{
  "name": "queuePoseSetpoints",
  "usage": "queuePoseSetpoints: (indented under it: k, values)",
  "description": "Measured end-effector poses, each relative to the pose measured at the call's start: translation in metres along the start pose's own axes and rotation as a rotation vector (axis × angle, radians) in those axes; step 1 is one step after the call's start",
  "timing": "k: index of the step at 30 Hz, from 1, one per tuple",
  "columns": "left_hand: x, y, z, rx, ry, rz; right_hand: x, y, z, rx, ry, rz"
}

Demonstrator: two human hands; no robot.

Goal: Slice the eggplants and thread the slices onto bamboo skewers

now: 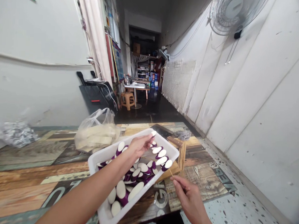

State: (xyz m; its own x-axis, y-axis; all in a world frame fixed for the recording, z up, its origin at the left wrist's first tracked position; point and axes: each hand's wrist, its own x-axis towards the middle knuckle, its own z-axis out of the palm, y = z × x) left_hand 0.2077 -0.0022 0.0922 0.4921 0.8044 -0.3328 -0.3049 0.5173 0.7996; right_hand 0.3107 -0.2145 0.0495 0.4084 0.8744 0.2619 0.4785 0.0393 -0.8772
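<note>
A white plastic tub (pixel 174 152) on the table holds many slant-cut purple eggplant pieces (pixel 137 172) with pale faces. Over its far side, my left hand (pixel 142 144) is closed in a pinch on one eggplant slice (pixel 153 133). Closed on the bare end of a thin wooden skewer (pixel 171 173), my right hand (pixel 187 193) is just off the tub's right wall. Several eggplant slices (pixel 161 160) sit in a row along that skewer, slanting up toward my left hand. The skewer's far tip is hidden near my left fingers.
Loose bamboo skewers (pixel 182 159) lie right of the tub beside a wooden block (pixel 175 141) and a grey crumpled cloth or bag (pixel 183 135). To the left stand a clear plastic bag (pixel 96 132) and a bag of silvery pieces (pixel 19 134). The patterned table (pixel 210 184) ends at the right.
</note>
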Motion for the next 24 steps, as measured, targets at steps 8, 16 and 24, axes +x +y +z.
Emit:
queuePoseSetpoints:
  k: [8, 16, 24]
  values:
    - [-0.004, 0.0051, 0.0045, -0.141, -0.07, -0.168, -0.0014, -0.0027, -0.0049, 0.018, 0.001, 0.021]
    - [0.0004, -0.0002, 0.0023, -0.104, -0.07, -0.126, -0.002, 0.001, -0.0024, 0.042, -0.012, 0.059]
    - [-0.0033, -0.001, 0.0051, -0.058, -0.06, -0.111, 0.001, 0.0049, -0.0043, 0.059, -0.022, 0.083]
